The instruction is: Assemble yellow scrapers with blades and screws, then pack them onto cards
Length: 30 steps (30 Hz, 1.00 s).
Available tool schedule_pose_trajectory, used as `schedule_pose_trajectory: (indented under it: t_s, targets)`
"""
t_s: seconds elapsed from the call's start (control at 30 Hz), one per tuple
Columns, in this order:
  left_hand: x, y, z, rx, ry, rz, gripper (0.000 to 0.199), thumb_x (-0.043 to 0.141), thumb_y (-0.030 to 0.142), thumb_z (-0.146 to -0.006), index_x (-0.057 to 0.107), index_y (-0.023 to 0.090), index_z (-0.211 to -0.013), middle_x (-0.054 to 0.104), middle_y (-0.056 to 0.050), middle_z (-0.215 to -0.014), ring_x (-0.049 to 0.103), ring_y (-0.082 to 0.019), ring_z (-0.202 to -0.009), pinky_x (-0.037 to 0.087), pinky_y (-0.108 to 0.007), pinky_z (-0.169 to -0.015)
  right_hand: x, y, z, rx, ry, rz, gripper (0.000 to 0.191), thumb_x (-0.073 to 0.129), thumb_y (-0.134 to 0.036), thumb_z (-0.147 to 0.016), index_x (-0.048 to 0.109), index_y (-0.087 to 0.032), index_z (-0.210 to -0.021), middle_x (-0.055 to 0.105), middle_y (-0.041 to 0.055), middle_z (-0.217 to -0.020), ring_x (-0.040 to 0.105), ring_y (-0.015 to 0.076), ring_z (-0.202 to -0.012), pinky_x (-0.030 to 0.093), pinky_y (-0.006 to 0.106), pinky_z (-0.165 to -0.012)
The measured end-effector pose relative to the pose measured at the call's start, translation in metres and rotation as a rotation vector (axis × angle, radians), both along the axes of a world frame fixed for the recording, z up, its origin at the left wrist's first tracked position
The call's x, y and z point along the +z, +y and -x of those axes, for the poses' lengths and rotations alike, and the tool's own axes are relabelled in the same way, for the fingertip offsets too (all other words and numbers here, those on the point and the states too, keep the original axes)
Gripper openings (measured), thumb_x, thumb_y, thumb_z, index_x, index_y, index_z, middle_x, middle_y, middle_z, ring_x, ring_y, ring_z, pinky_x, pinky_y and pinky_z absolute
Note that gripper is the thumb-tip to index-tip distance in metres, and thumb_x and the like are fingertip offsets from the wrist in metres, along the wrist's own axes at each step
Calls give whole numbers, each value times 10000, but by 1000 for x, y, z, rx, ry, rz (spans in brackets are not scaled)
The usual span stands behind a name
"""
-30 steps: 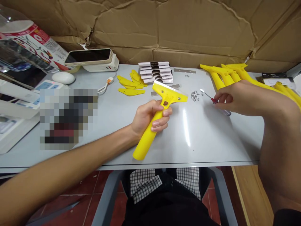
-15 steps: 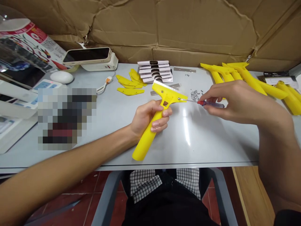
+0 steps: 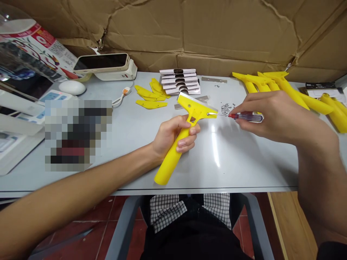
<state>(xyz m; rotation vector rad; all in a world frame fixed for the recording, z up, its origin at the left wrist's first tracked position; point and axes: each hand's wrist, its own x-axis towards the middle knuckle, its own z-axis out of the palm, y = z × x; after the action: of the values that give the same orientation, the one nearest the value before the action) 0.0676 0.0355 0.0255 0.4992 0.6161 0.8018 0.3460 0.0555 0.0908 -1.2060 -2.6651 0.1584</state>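
Fastening in hand, I judge.
My left hand (image 3: 169, 133) grasps the scraper (image 3: 172, 156) over the table (image 3: 244, 162); my right hand (image 3: 273, 113) pinches the screwdriver (image 3: 251, 116), aimed at a screw (image 3: 208, 114). Next move likely calls for firm pressure and steady turning.

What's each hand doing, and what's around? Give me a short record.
left hand: holds yellow scraper near its head
right hand: holds screwdriver
screwdriver tip: at the screw on the head end nearer the right hand
near tip: loose screws
farther back: yellow plates, stacked packets, metal strip
right side: more yellow handles
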Motion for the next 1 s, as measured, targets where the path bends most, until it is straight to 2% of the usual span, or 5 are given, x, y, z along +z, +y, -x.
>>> schedule_pose_trajectory:
  t_s: [0.13,0.3,0.47,0.7,1.0]
  targets:
    - [2,0,-1,12,13,10,107,601,164,-711,516,190,-770,580,10,-615,307,-48,-292,297,-160,-267,-1,-2,2,-10,5,-58,254,636,-329,-999,855,-267,-1112,790,75,-981,709,255,-842,502,410,-749]
    - [4,0,-1,31,31,25,106,594,163,-711,501,196,-750,576,5,-612,315,-51,-300,297,-162,-267,1,-6,3,-41,-11,-92,274,601,-281,-1029,849,-318,-1139,777,84,-1035,710,271,-873,508,437,-746]
    - [3,0,-1,32,35,3,102,603,168,-705,511,192,-742,583,2,-614,325,-48,-303,309,-160,-268,3,-8,4,-17,59,-139,244,655,-270,-1001,857,-274,-1137,762,87,-1011,705,262,-828,511,440,-732]
    - [-2,0,0,22,21,-27,123,633,177,-708,524,191,-763,599,7,-622,333,-45,-313,323,-152,-274,5,-9,5,-38,45,-116,266,634,-286,-1020,859,-373,-1133,779,61,-1028,725,285,-876,529,452,-802]
    - [-1,-1,-2,41,44,-25,128,646,179,-701,526,187,-746,596,5,-621,348,-46,-310,314,-160,-277,9,-13,6,-72,19,-73,294,595,-358,-1043,863,-341,-1163,772,92,-1071,712,307,-891,532,488,-817]
